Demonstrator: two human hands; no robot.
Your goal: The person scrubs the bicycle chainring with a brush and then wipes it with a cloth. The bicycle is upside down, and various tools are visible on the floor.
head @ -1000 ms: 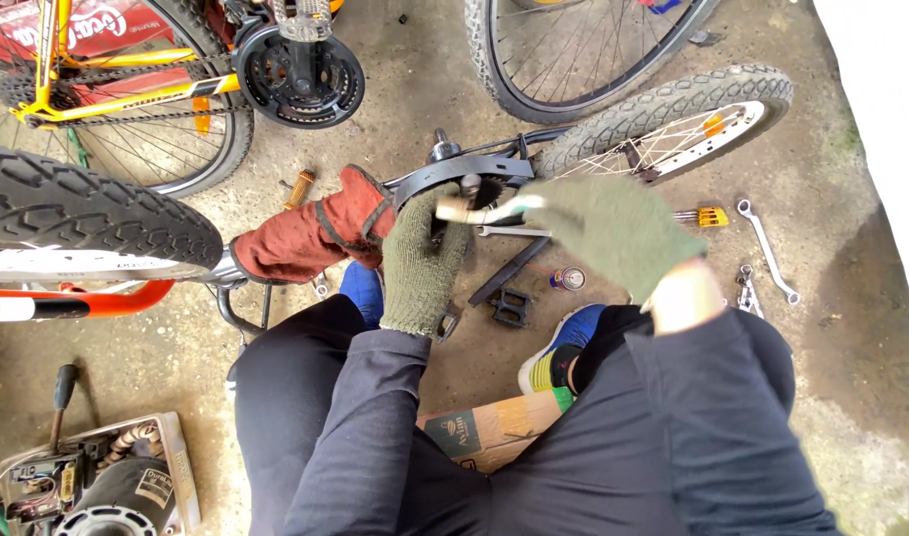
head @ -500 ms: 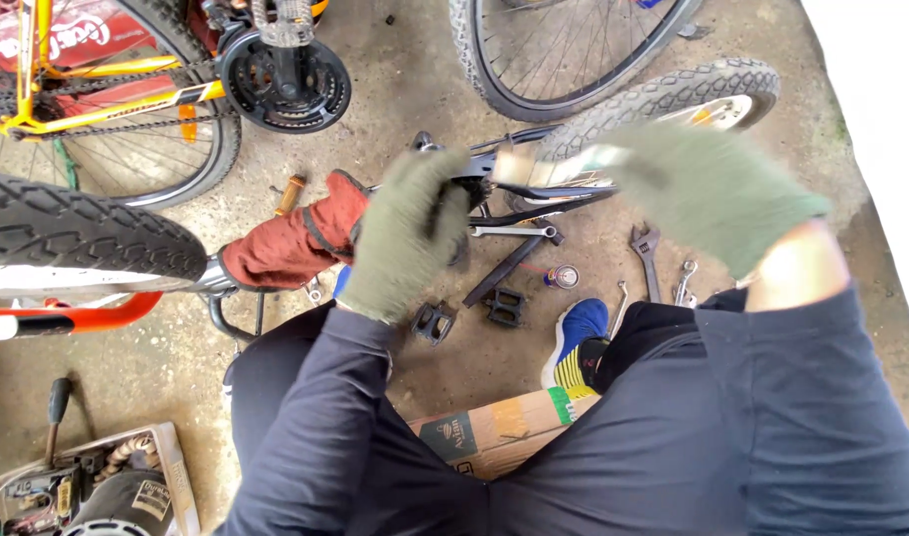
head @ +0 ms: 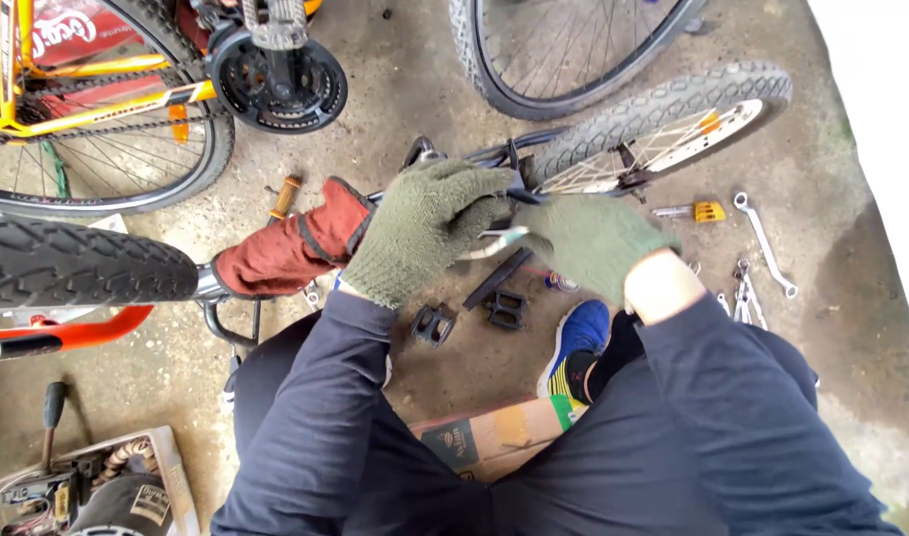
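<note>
The left hand, in a green knitted glove, is curled over the black bicycle frame, its fingers pressed together and wrapped down around the metal. The right hand, gloved the same, sits just beside it, fingers bent and closed on a thin silvery tool whose tip pokes out between the two hands; what kind of tool it is cannot be told. Just left of the left hand, a red padded saddle is touching the wrist. Right below the hands, on the concrete floor, lie two black pedals and a blue shoe. Beyond the right hand stands a small knobby wheel with white spokes. Further right of that hand lie a yellow-handled screwdriver and a few wrenches. Far to the left of the left hand are a large black tire and, above it, a yellow bicycle. A cardboard box lies between the person's knees.
</note>
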